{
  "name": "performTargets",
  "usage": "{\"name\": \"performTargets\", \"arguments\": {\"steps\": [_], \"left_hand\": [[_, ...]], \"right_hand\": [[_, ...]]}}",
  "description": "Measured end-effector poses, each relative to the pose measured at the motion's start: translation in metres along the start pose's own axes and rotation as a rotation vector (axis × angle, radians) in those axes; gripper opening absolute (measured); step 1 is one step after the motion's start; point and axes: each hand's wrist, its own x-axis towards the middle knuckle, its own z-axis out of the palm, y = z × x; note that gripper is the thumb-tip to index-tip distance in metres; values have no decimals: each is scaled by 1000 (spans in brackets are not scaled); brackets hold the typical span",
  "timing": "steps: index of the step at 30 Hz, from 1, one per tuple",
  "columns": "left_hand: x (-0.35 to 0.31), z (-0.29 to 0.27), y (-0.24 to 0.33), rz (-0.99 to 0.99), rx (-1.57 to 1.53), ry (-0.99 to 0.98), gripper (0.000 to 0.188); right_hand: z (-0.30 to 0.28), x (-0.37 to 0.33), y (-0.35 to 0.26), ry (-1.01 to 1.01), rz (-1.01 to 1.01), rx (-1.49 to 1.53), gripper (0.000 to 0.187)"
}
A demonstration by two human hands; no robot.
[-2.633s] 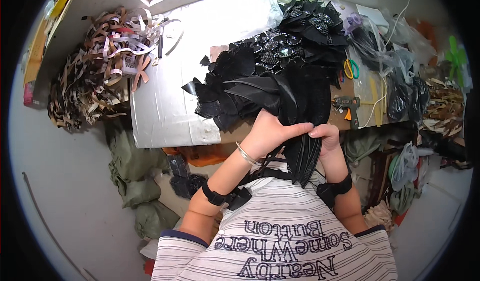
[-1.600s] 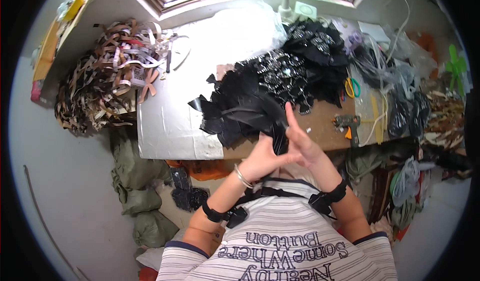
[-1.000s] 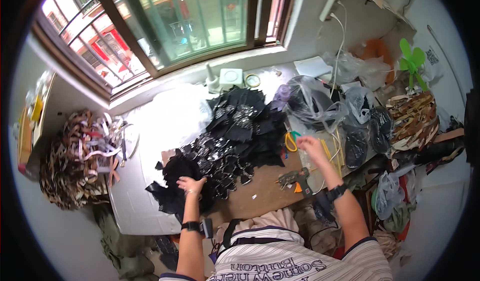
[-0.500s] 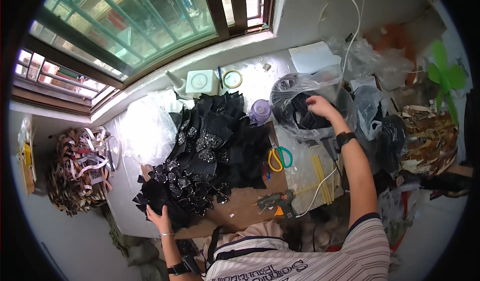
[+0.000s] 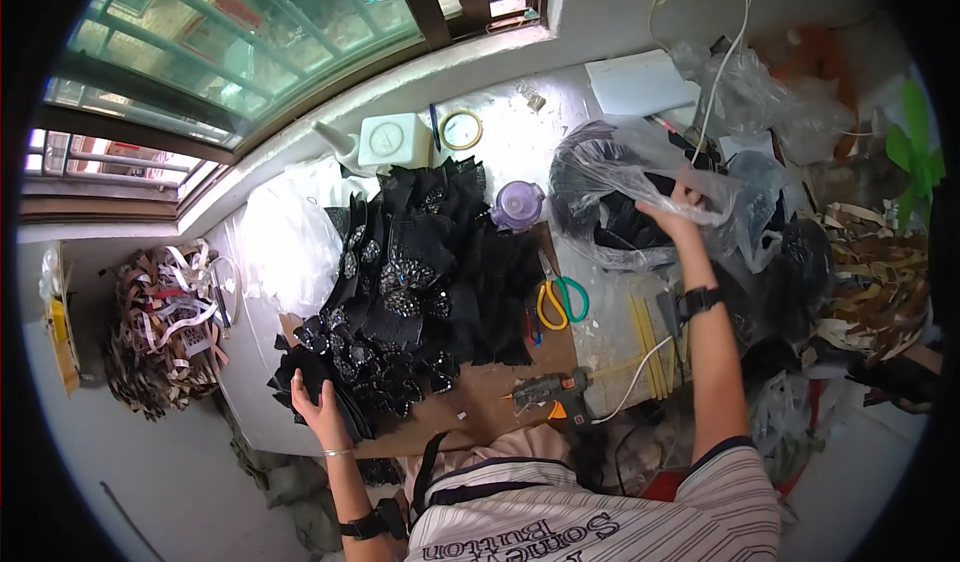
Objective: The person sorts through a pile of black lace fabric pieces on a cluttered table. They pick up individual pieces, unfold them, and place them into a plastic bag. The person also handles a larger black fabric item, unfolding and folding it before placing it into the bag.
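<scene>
My left hand (image 5: 320,417) rests at the near left edge of a heap of black embellished fabric pieces (image 5: 410,272). Its thumb and forefinger are apart, lying against a stack of plain black pieces (image 5: 352,417). Shiny beads or stones cover parts of the heap. At the right, my right hand (image 5: 680,212) reaches into a clear plastic bag (image 5: 610,147) holding black pieces (image 5: 625,224). Plastic film partly covers its fingers, and black material shows beside them. Whether those fingers grip anything is hidden.
Scissors (image 5: 562,302) with yellow and green handles lie between heap and bag. A glue gun (image 5: 560,394) with a white cord sits at the near edge, beside yellow sticks (image 5: 650,347). Behind are a purple-lidded container (image 5: 517,205), a tape roll (image 5: 461,130) and a white bottle (image 5: 393,142).
My right hand has shifted right within the bag, and the plastic now drapes over its fingers. My left hand stays at the black stack. The whole view has tilted slightly.
</scene>
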Motion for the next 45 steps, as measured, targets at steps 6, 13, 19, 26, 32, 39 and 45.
{"name": "performTargets", "arguments": {"steps": [6,13,19,26,32,39,45], "left_hand": [[5,7,10,32,-90,-8,52],[-1,-23,-8,34,-194,71,48],[-24,-40,-12,-129,-461,111,47],[-23,-65,-22,-56,-541,112,37],[-31,-57,17,-92,-666,54,29],[-79,-37,139,171,-714,-427,17],[-132,-38,178,725,-357,-745,42]], "right_hand": [[95,33,67,93,-119,225,110],[88,49,115,103,-430,438,88],[47,35,100,61,-124,295,69],[-24,-7,78,509,142,735,42],[-115,-66,84,502,386,1755,29],[-198,-258,-7,-876,387,1846,28],[-122,-364,-74,-953,193,1828,14]]}}
